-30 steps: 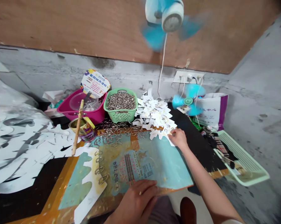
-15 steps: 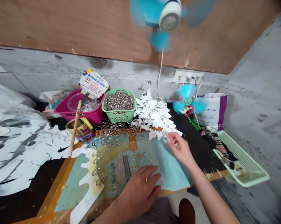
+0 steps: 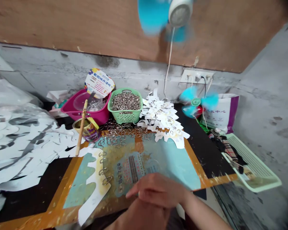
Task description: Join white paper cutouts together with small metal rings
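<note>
My right hand [image 3: 158,190] lies flat with its fingers stretched to the left, at the near edge of a blue printed sheet [image 3: 168,158] on the board. It rests across my left hand [image 3: 140,215], whose fingers are hidden beneath it. Neither hand shows anything in it. Just left of them lies a white paper cutout [image 3: 96,185] with metal rings along its edge. A pile of white cutouts [image 3: 163,119] sits at the far side, beside a green basket [image 3: 125,118] full of metal rings. Loose rings [image 3: 121,135] are strewn in front of the basket.
A pink basin [image 3: 73,110] and a cup with a wooden stick [image 3: 81,131] stand at the back left. Large white and grey cutouts [image 3: 19,143] cover the left. A small blue fan [image 3: 196,102], a purple-white bag [image 3: 222,111] and a pale green tray [image 3: 254,167] are on the right. Another fan [image 3: 178,11] spins overhead.
My right hand has drawn back from the pile of white cutouts to the near edge and now lies over my left hand. The left hand slid slightly toward me.
</note>
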Tool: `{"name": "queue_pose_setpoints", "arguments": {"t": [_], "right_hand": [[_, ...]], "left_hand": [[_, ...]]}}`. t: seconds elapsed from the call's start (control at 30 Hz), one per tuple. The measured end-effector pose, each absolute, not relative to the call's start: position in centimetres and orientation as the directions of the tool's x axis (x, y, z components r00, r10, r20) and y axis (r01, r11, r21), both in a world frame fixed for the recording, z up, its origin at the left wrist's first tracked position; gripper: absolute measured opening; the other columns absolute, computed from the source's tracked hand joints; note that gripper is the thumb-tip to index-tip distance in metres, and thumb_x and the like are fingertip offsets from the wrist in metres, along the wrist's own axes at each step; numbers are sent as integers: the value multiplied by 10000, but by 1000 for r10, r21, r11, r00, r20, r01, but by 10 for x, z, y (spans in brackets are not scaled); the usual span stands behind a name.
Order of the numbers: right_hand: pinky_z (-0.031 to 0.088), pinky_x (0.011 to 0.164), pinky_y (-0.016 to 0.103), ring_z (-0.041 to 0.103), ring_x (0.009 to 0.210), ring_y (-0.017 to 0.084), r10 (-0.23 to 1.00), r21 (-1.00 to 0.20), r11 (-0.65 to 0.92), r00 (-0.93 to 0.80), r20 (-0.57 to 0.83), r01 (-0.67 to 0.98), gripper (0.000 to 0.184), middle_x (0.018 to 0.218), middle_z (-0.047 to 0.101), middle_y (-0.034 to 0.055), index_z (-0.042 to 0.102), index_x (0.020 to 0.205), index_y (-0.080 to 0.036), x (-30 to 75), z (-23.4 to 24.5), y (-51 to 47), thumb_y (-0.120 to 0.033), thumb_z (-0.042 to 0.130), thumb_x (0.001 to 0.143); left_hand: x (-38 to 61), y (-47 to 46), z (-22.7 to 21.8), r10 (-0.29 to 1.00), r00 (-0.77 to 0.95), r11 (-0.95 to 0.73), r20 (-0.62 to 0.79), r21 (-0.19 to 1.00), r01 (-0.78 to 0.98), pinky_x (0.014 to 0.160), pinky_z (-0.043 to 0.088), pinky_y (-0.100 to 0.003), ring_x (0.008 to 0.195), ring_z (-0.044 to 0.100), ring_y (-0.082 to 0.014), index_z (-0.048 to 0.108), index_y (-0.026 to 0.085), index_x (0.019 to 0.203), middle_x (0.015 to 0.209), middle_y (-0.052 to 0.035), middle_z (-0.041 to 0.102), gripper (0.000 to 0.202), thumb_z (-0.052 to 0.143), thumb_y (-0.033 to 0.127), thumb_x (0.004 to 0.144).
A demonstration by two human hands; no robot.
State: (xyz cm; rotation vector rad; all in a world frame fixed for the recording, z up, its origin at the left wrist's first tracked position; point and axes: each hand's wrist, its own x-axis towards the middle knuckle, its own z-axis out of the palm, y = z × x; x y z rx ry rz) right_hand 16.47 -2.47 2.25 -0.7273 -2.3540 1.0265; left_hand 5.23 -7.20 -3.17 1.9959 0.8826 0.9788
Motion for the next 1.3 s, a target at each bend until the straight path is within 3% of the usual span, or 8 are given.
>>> {"name": "queue_pose_setpoints", "arguments": {"t": [0.07, 0.2, 0.43, 0.53, 0.7, 0.93, 1.1, 1.3], "right_hand": [[522, 915, 330, 705, 1000, 197, 779, -673, 557, -588, 220, 487, 316, 1065, 761, 57, 678, 1213, -231, 165, 10, -19, -281, 420, 1037], [544, 847, 377, 682, 934, 230, 890, -605, 451, -384, 247, 656, 344, 1065, 714, 109, 582, 1327, -203, 171, -26, -20, -257, 438, 1019], [561, 866, 399, 642, 1016, 249, 817, -586, 552, -525, 239, 593, 297, 1140, 646, 107, 607, 1254, -239, 152, -43, -48, -202, 511, 975], [567, 813, 381, 646, 936, 240, 750, -544, 618, -633, 193, 567, 265, 1063, 659, 89, 629, 1197, -221, 108, -42, -58, -169, 546, 951], [565, 767, 391, 649, 937, 275, 644, -423, 742, -728, 237, 519, 315, 1085, 661, 125, 622, 1173, -138, 38, -52, -64, -258, 679, 888], [572, 796, 394, 653, 931, 263, 770, -631, 605, -559, 308, 485, 267, 1052, 655, 115, 578, 1179, -184, 40, -61, -73, -226, 587, 915], [591, 709, 343, 695, 846, 229, 960, -891, 266, -188, 209, 369, 284, 1065, 677, 116, 531, 1232, -219, 62, -62, -67, -294, 519, 959], [566, 624, 263, 692, 731, 185, 982, -999, -42, -180, -47, 33, 238, 854, 709, 41, 620, 1063, -221, 70, -54, -51, -418, 561, 942]], "left_hand": [[39, -78, -12, 639, 641, -657, 424, 734, 169, 780, 598, -249, 830, 723, -180, 754, 266, 921, 881, -26, 766, 373, 393, 307, 1005], [-16, -70, 13, 352, 833, -860, 427, 499, 108, 1059, 475, -309, 1062, 688, -178, 676, 237, 1163, 1145, -48, 748, 264, 493, 191, 979], [-150, -63, -21, 926, 248, -369, 285, 535, 760, 724, 548, -266, 879, 672, -199, 662, 192, 1005, 969, -91, 671, 155, 520, 227, 954], [-163, -65, -34, 990, 16, -88, 142, 516, 852, 583, 488, -253, 707, 623, -181, 636, 196, 860, 850, -54, 605, 230, 569, 405, 926], [-144, -61, -43, 999, -8, -19, 45, 559, 829, 721, 472, -327, 772, 588, -215, 580, 199, 725, 826, -53, 569, 245, 554, 369, 899], [-130, -61, -45, 960, -152, 259, -234, 950, 176, 512, 330, -211, 516, 425, -91, 490, 182, 657, 584, 57, 448, 378, 709, 457, 795], [-111, -69, -42, 796, -212, 417, -567, 767, -487, 575, 486, -218, 584, 621, -121, 597, 162, 896, 711, 18, 658, 526, 932, 301, 515], [-89, -85, -31, 778, -127, 464, -616, 699, -545, 625, 543, -252, 653, 697, -165, 649, 146, 953, 812, -42, 722, 472, 912, 217, 568]]}}
